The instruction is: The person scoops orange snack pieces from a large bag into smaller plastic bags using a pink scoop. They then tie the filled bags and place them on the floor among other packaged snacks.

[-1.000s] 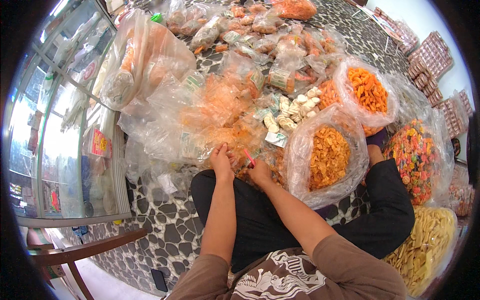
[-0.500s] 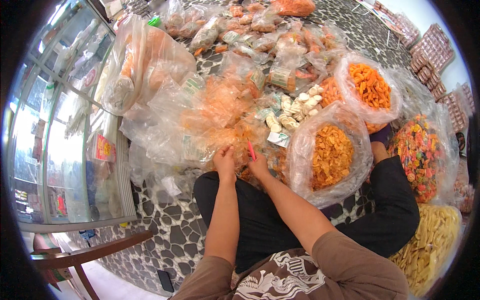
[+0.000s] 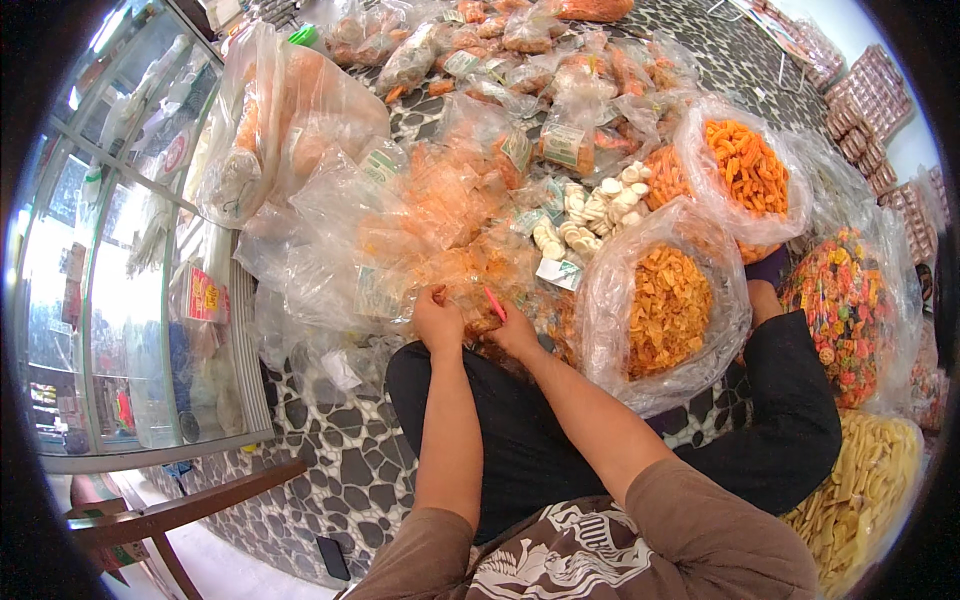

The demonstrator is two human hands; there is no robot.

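Observation:
Both hands meet in front of my lap on a small clear plastic packet of orange snacks. My left hand pinches the packet's left side. My right hand grips its right side and also holds a thin pink stick-like thing between the fingers. A heap of similar small orange snack packets lies just beyond the hands. What lies under the palms is hidden.
Open big bags of snacks stand to my right: yellow-orange chips, orange puffs, multicoloured rings, pale yellow sticks. White round crackers lie between. A glass display case rises at left, a wooden stool near it.
My hands have stayed together on the packet, shifting only slightly; the pink stick stays in my right fingers. The view has drifted a little.

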